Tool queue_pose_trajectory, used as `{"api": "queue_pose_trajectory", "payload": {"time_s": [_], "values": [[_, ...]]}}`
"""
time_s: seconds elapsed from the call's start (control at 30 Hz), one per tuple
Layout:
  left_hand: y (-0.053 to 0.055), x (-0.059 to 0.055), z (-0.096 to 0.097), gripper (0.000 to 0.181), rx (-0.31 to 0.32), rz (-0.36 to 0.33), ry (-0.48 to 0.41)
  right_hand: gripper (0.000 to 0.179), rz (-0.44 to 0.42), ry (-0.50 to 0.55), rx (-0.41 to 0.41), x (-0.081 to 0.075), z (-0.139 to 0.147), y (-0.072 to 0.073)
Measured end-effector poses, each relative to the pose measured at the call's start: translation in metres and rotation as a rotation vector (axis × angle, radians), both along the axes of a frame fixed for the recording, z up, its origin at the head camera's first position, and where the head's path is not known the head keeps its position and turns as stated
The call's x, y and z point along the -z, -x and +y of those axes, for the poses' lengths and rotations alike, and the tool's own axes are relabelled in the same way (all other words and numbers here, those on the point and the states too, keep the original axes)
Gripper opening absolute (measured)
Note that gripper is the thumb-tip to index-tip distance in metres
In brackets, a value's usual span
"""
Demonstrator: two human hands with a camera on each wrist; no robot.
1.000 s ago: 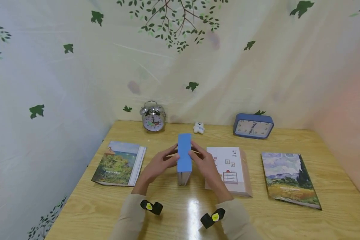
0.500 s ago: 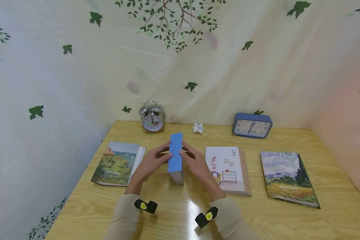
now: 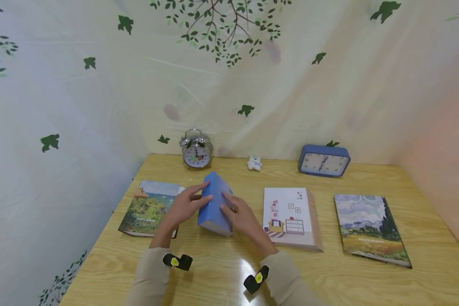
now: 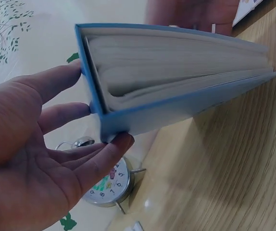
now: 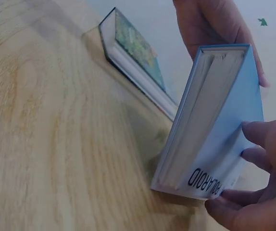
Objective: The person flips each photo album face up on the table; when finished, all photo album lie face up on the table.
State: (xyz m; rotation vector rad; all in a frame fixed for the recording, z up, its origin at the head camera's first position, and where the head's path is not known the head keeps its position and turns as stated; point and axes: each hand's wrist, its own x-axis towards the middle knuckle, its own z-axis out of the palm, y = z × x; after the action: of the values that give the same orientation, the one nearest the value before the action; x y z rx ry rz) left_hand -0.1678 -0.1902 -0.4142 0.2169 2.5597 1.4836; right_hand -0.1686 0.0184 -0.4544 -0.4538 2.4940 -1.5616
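Cream leaf-printed cloth backdrop (image 3: 199,93)

Below it you have one pale yellow wood-grained table (image 3: 329,278) with four books. Yours is the thick blue hard-covered book (image 3: 212,212), left of the table's middle, tilted between your two hands; whitish pages show at its end, and dark letters reading "POLAROID" mark one cover. Your left hand (image 3: 183,206) touches the spine, fingers mostly straight; your right hand (image 3: 241,214) lays its fingertips on the lettered cover.

Three more books lie flat: one white book with a furniture drawing (image 3: 290,216), right of your right hand, one seaside-painting album (image 3: 153,212) partly behind your left hand, and one wheatfield-painting album (image 3: 371,229) at far right. Two clocks stand at the back, one blue and rectangular (image 3: 324,161), one silver and twin-bell (image 3: 196,151). One small white bear figure (image 3: 254,163) sits between them.
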Motion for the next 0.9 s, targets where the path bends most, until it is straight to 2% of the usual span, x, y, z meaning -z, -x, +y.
{"api": "queue_pose_trajectory", "payload": {"time_s": [0.13,0.43,0.73,0.9], "values": [[-0.002,0.000,-0.009,0.062,-0.004,-0.006,0.022,0.055,-0.026,-0.061,0.004,0.008,-0.001,-0.001],[-0.006,0.006,-0.020,0.057,-0.018,-0.073,0.028,0.060,-0.092,-0.069,0.041,0.017,-0.012,-0.003],[-0.007,0.016,-0.027,0.054,-0.030,-0.075,0.082,0.060,-0.023,-0.121,0.045,0.023,-0.020,-0.004],[-0.006,0.023,-0.029,0.053,-0.059,-0.073,0.129,0.062,-0.003,-0.129,0.039,0.027,-0.022,-0.005]]}}
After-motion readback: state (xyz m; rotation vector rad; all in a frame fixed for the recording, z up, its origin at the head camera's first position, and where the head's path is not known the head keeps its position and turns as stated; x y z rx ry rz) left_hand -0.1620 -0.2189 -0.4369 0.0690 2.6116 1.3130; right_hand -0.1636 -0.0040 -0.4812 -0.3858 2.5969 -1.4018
